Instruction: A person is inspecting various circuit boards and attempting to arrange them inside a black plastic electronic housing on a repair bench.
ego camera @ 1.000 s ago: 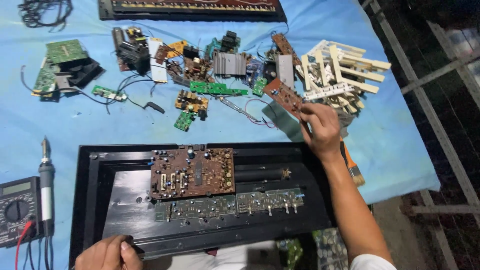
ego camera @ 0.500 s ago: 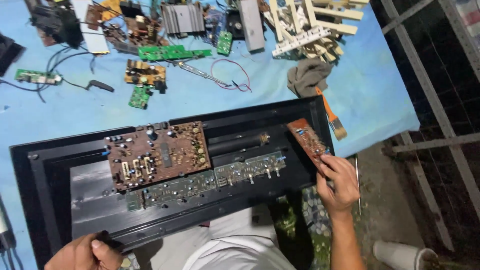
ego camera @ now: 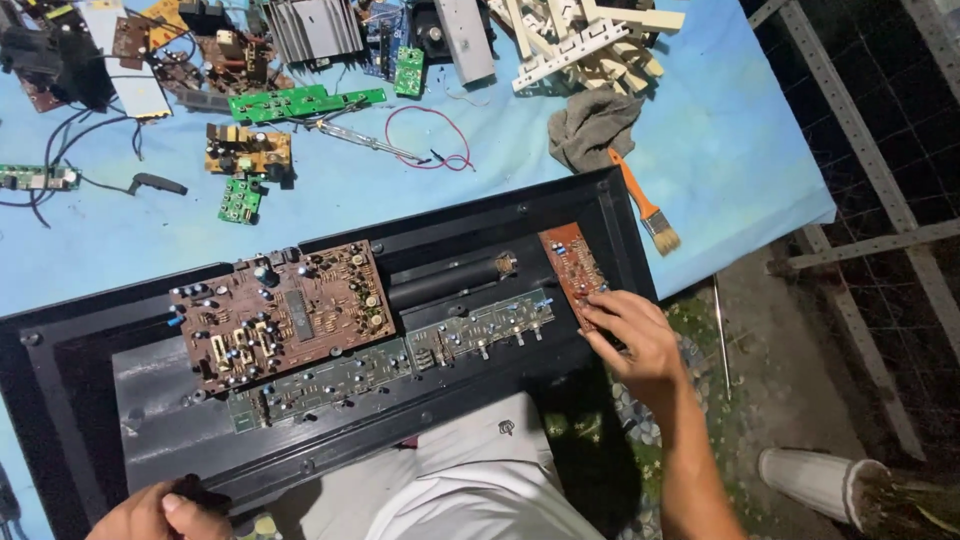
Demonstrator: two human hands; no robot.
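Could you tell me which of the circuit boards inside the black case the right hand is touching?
The small narrow brown board at the case's right end, under the right hand.

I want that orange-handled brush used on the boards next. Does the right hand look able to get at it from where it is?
Probably yes. The right hand rests on the small brown board at the black case's right end, and the brush lies just beyond that edge on the blue cloth, with nothing covering it.
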